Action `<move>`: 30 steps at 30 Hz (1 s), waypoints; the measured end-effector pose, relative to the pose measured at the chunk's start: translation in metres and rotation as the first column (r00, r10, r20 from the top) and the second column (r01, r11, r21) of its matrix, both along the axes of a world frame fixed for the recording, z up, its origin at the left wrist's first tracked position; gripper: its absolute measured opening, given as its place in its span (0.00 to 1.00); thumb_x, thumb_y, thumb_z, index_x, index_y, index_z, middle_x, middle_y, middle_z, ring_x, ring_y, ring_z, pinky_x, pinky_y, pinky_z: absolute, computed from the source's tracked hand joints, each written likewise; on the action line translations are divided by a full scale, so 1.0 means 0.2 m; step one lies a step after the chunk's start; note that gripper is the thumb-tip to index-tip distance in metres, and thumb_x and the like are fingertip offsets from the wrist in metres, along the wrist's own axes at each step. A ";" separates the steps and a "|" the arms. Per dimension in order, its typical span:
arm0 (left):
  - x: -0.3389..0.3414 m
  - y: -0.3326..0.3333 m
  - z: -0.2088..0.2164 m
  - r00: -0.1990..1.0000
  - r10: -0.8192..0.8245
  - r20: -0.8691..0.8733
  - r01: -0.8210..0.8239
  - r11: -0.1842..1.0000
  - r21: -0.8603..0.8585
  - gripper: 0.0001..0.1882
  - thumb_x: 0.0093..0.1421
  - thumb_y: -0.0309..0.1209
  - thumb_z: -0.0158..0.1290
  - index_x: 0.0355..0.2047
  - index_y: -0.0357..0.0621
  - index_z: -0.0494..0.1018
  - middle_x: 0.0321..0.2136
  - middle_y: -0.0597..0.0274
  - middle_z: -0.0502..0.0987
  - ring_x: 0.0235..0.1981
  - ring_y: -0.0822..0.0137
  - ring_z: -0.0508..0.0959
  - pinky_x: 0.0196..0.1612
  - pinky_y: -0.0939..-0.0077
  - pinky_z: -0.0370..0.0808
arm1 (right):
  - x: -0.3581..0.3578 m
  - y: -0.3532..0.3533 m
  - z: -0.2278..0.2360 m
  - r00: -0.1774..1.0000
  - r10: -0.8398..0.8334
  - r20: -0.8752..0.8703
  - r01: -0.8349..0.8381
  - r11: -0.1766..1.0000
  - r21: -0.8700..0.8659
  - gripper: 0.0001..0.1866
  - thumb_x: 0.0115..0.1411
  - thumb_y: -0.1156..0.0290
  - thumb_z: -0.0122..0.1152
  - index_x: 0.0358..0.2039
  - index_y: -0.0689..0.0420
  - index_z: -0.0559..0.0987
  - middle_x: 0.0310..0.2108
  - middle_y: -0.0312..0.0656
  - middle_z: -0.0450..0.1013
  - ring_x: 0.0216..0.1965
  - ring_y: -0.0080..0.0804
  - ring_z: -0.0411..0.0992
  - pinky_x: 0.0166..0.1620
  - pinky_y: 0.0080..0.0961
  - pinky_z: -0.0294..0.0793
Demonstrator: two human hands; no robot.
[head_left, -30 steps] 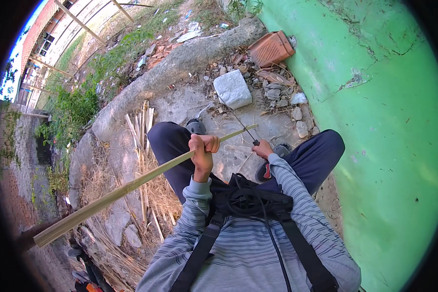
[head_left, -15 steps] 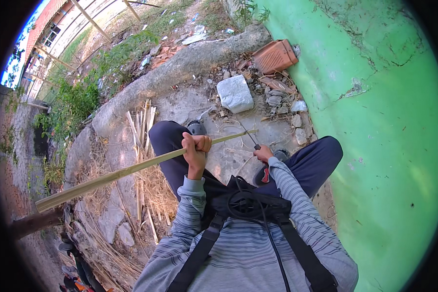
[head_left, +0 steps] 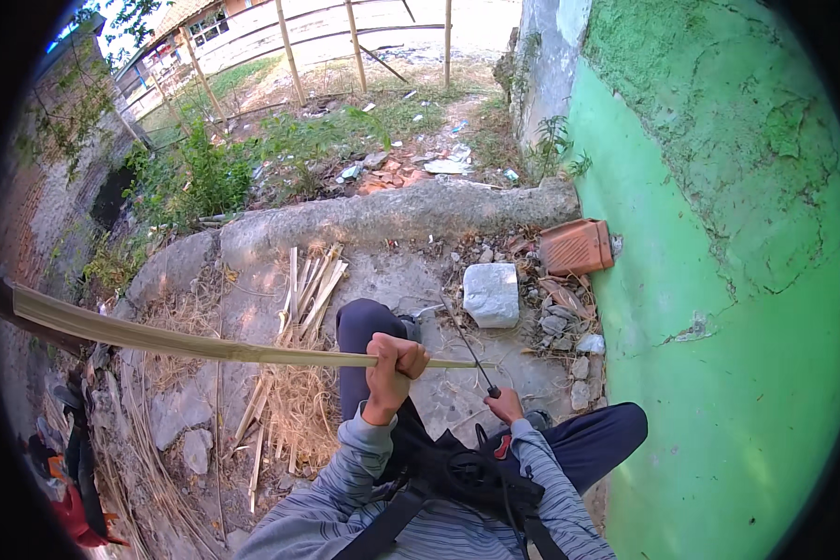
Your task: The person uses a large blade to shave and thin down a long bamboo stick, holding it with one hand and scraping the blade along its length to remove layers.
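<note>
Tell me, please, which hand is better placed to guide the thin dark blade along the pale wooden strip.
Likely the right hand: it holds the thin dark blade by its black handle, near one end of the long pale wooden strip, which the left hand holds.

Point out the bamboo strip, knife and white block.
Bamboo strip (head_left: 243,353), head view: on its broad side, around mid-length.
Knife (head_left: 494,392), head view: on the dark handle.
White block (head_left: 491,287), head view: on its upper face.

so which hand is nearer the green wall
Right. The right hand, gripping a thin dark-handled tool, is left of the green wall, apart from it; the left hand, closed around the long pale strip, is farther left.
</note>
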State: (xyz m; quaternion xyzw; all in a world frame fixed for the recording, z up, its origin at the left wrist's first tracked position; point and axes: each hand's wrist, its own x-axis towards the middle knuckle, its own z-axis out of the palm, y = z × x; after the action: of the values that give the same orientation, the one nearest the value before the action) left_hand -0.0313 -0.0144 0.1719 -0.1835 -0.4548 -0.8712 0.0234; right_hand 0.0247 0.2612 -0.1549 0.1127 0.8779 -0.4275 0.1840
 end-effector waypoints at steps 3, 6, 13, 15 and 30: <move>0.01 -0.06 0.06 1.000 0.020 -0.020 -0.019 0.999 0.047 0.38 0.73 0.60 0.34 0.12 0.49 0.44 0.10 0.74 0.45 0.11 0.76 0.44 0.17 0.72 0.41 | -0.05 0.00 0.04 1.000 -0.010 -0.026 0.010 1.000 -0.019 0.16 0.51 0.60 0.69 0.25 0.62 0.82 0.18 0.43 0.76 0.21 0.33 0.73 0.31 0.35 0.71; 0.01 -0.15 0.16 0.993 0.029 -0.116 -0.023 0.998 0.050 0.38 0.73 0.60 0.32 0.11 0.51 0.44 0.08 0.74 0.44 0.09 0.75 0.44 0.14 0.74 0.41 | -0.12 -0.08 0.15 0.999 -0.001 -0.044 -0.002 0.997 -0.072 0.17 0.51 0.59 0.69 0.26 0.62 0.81 0.22 0.48 0.77 0.25 0.41 0.75 0.34 0.38 0.72; -0.16 -0.11 0.18 0.972 0.031 -0.233 -0.030 1.000 0.009 0.38 0.74 0.59 0.27 0.10 0.52 0.42 0.07 0.73 0.44 0.07 0.74 0.44 0.12 0.76 0.41 | -0.36 -0.08 0.33 0.993 -0.111 -0.048 0.101 0.980 -0.173 0.20 0.57 0.54 0.68 0.22 0.60 0.80 0.16 0.39 0.73 0.18 0.28 0.71 0.25 0.33 0.69; -0.21 -0.07 0.14 0.962 0.046 -0.270 -0.051 0.999 -0.013 0.37 0.75 0.58 0.27 0.10 0.51 0.42 0.07 0.73 0.43 0.07 0.74 0.44 0.13 0.75 0.42 | -0.40 -0.08 0.36 0.987 -0.163 -0.001 0.160 0.967 -0.200 0.21 0.58 0.54 0.68 0.21 0.59 0.79 0.15 0.36 0.71 0.16 0.24 0.69 0.22 0.30 0.67; -0.38 -0.02 -0.18 0.973 0.165 -0.164 -0.180 0.980 -0.081 0.37 0.75 0.56 0.32 0.12 0.50 0.42 0.09 0.73 0.43 0.11 0.75 0.44 0.18 0.72 0.41 | -0.39 -0.10 0.29 0.982 -0.035 -0.185 0.007 0.989 -0.150 0.20 0.56 0.57 0.69 0.20 0.62 0.77 0.15 0.39 0.71 0.18 0.27 0.69 0.27 0.32 0.69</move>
State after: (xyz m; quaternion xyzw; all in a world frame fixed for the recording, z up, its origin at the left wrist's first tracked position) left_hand -0.1072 -0.0180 0.1353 -0.2119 -0.5070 -0.8260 0.1260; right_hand -0.0540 0.2411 -0.0966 0.0674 0.8557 -0.5025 0.1038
